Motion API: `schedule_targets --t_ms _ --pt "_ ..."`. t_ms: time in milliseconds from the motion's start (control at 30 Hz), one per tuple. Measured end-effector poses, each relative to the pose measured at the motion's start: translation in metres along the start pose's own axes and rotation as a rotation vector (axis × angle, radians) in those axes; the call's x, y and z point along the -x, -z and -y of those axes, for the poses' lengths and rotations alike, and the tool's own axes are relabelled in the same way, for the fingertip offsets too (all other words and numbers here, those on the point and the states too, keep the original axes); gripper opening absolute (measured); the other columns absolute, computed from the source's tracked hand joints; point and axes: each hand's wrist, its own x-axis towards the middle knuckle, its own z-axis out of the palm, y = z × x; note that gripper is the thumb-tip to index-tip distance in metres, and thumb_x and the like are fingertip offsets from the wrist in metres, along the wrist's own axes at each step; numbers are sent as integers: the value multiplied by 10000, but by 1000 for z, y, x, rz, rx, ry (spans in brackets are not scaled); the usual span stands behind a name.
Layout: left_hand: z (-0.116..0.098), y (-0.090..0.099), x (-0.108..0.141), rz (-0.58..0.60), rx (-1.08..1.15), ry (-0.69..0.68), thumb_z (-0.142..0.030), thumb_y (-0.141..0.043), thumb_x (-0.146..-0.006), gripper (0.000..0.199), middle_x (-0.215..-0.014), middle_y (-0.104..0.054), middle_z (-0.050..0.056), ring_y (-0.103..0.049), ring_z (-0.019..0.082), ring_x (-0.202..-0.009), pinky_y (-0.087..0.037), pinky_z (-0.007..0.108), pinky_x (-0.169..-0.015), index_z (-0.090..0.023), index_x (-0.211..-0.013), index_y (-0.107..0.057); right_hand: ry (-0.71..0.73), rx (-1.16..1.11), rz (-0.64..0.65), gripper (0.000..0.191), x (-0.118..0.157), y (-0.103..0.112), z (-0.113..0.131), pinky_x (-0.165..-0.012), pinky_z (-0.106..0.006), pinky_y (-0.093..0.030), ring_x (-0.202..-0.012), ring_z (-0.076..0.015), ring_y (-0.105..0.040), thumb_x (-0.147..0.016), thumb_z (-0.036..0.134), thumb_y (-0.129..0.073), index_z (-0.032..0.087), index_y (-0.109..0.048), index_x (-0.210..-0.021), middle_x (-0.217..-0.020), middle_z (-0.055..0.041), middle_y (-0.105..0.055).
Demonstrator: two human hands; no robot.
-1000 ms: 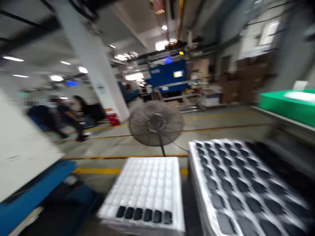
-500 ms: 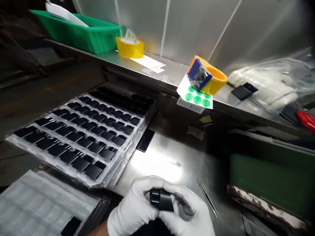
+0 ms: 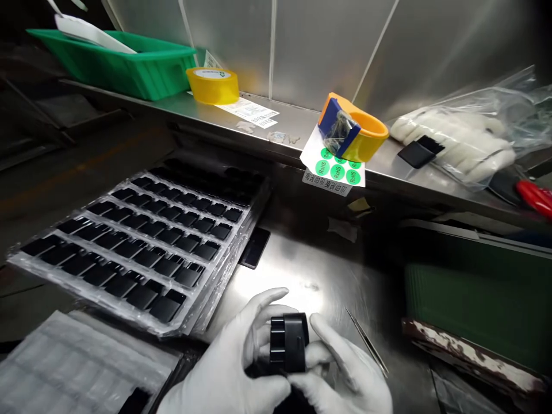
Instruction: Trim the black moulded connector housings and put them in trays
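Observation:
A small black plastic part [image 3: 288, 342] with ridges on its left side is held upright between my two white-gloved hands, low in the centre of the view. My left hand [image 3: 239, 359] curves around its left side, index finger lifted and thumb below it. On the right, my right hand [image 3: 340, 362] touches the part with its fingertips. More black material shows under the part, too dark to make out. Silver tweezers [image 3: 367, 340] lie on the metal table [image 3: 276, 270], just right of my right hand.
Left stands a stack of clear trays [image 3: 176, 325] with rows of black parts; below it, another tray [image 3: 73, 368]. A phone [image 3: 255, 248] lies beside the stack. The shelf behind holds a green bin [image 3: 150, 69], tape [image 3: 213, 86] and bagged gloves [image 3: 457, 138]. Green trays [image 3: 470, 305] are right.
The black part has turned more upright between my hands. My left index finger has lifted off its top, and the right fingers have spread. The view has shifted slightly.

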Motion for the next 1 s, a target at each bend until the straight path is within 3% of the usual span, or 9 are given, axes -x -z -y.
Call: schedule_targets --t_ms 200,400,500,600,667,733,833,867,1000 --pt "-6 -7 11 -99 82 68 -19 -704 -691 783 -1130 -668 20 -615 228 -1127 -479 381 -1042 -290 -1301 -295 99 90 57 517 -1 2 3 -644 -295 -520 -640 -155 -636 -808 329 -714 323 -542 -1295 -697 38 -693" --pt "3 -9 12 -152 4 44 4 -666 -686 721 -1102 -666 26 -653 239 -1042 -543 377 -950 -270 -1282 -367 128 103 57 510 5 1 2 -684 -316 -526 -631 -161 -630 -815 176 -652 317 -551 -1295 -686 29 -690" --pt "4 -9 12 -161 -46 14 5 -657 -688 697 -1083 -671 27 -644 238 -1053 -528 379 -973 -259 -1277 -393 26 -12 38 551 7 0 6 -588 -264 -517 -584 -138 -609 -752 240 -751 346 -582 -1266 -694 29 -681" --pt "8 -8 12 -193 -80 -13 -13 -667 -699 650 -1081 -670 34 -644 240 -1054 -533 372 -965 -256 -1256 -437 -227 -250 12 553 6 1 12 -507 -233 -516 -525 -124 -585 -654 330 -831 317 -658 -1179 -681 8 -674" --pt "13 -4 11 -187 -139 -97 -60 -666 -743 557 -1053 -675 33 -665 232 -1006 -556 354 -922 -261 -1229 -482 -436 -336 9 512 3 2 16 -504 -243 -525 -530 -144 -606 -594 335 -858 236 -718 -1076 -676 -24 -685" --pt "20 2 9 -169 -302 -314 -62 -643 -774 514 -1053 -678 30 -674 217 -970 -567 328 -884 -282 -1222 -521 -581 -394 25 447 0 5 18 -514 -258 -532 -536 -165 -625 -561 349 -863 175 -747 -957 -650 -40 -685" --pt "29 9 2 -131 -521 -629 -15 -637 -751 568 -1095 -675 39 -662 220 -968 -559 333 -870 -305 -1231 -552 -670 -474 13 323 -3 5 17 -453 -246 -499 -467 -152 -603 -591 401 -831 153 -730 -772 -569 -25 -651" --pt "31 9 -2 -134 -507 -608 -21 -663 -731 578 -1103 -670 47 -653 230 -979 -553 343 -872 -296 -1229 -557 -670 -475 -15 297 -3 4 16 -430 -237 -482 -445 -144 -590 -598 402 -826 155 -714 -718 -557 -21 -645" --pt "43 0 -22 -47 -119 -129 -81 -799 -577 749 -1062 -650 57 -639 253 -945 -539 374 -827 -260 -1240 -500 -532 -373 -143 188 5 -4 5 -492 -235 -499 -524 -152 -623 -589 295 -825 177 -678 -596 -642 -36 -694"
